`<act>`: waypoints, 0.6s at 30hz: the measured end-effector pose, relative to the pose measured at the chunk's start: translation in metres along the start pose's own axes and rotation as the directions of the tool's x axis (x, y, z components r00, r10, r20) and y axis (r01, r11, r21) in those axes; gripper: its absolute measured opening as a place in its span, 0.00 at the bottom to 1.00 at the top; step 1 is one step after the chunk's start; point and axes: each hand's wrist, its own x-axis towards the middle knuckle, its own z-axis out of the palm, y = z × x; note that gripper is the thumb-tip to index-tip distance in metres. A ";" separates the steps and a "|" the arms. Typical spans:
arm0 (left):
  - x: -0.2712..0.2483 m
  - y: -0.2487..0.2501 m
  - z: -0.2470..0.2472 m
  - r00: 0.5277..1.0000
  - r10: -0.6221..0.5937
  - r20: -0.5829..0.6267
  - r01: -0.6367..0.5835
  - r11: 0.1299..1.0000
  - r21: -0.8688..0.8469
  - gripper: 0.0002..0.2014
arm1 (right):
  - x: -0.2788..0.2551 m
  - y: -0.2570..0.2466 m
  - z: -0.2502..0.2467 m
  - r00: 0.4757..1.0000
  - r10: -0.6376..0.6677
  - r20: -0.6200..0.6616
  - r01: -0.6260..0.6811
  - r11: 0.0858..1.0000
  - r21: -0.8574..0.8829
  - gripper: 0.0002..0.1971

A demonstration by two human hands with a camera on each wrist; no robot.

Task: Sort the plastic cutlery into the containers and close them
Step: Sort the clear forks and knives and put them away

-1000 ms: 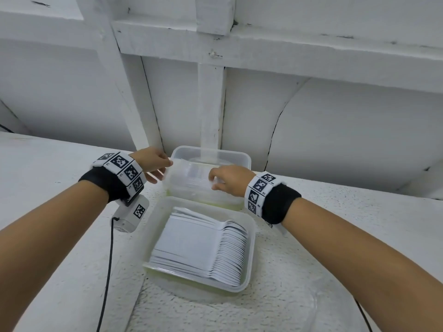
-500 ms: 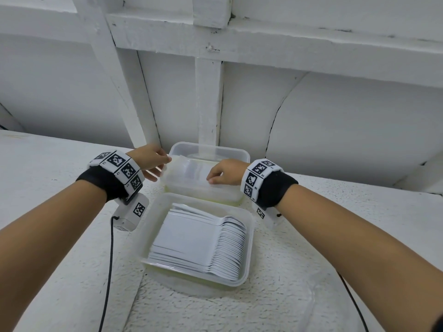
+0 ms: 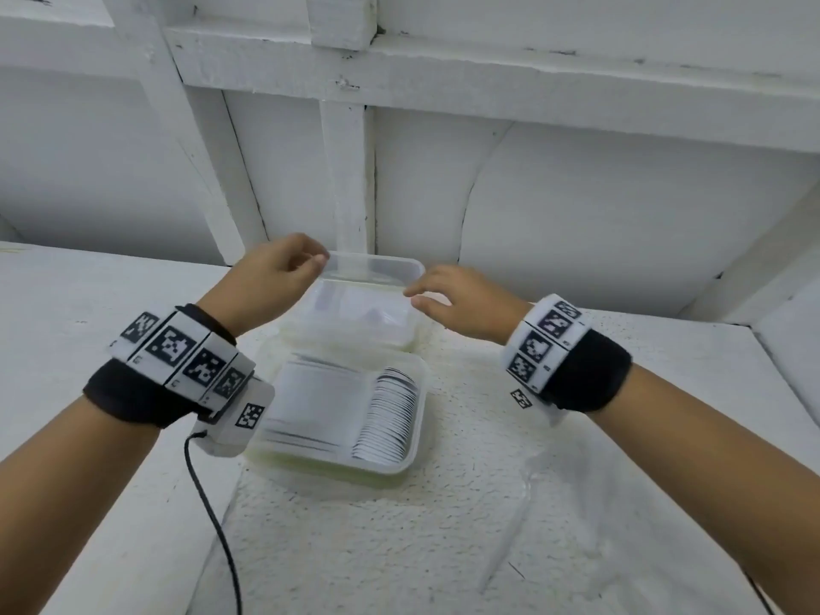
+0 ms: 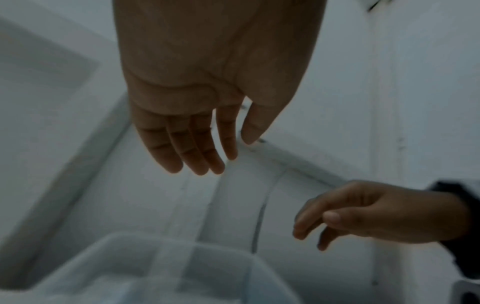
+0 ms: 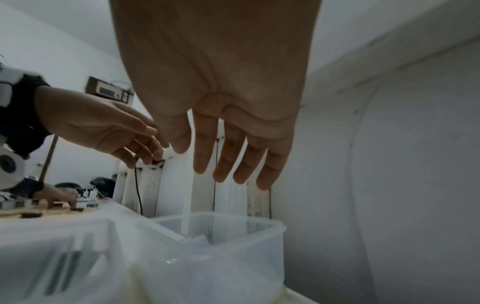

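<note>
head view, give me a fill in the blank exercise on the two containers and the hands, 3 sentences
The near container, full of wrapped white cutlery, has no ____ on it.
The far container stands between the near one and the ____.
Both hands, the left hand and the right hand, hover over the ____ container, holding nothing.

Missing words: lid; wall; far

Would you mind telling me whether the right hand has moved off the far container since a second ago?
Yes. The right hand has lifted off the far container and now hovers open above its right edge.
</note>
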 end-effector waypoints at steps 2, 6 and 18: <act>-0.026 0.030 0.010 0.992 0.118 0.042 -0.113 0.989 -0.096 0.07 | -0.039 0.005 -0.007 1.000 0.002 -0.024 -0.002 1.000 -0.001 0.15; -0.070 0.072 0.053 0.947 0.260 0.188 -0.211 0.946 -0.246 0.05 | -0.113 0.019 -0.007 0.995 0.090 -0.036 -0.089 0.995 0.036 0.14; -0.121 0.090 0.208 0.789 -0.009 0.615 -0.207 0.938 0.279 0.19 | -0.262 0.056 0.067 0.922 0.388 0.010 -0.384 0.909 0.159 0.14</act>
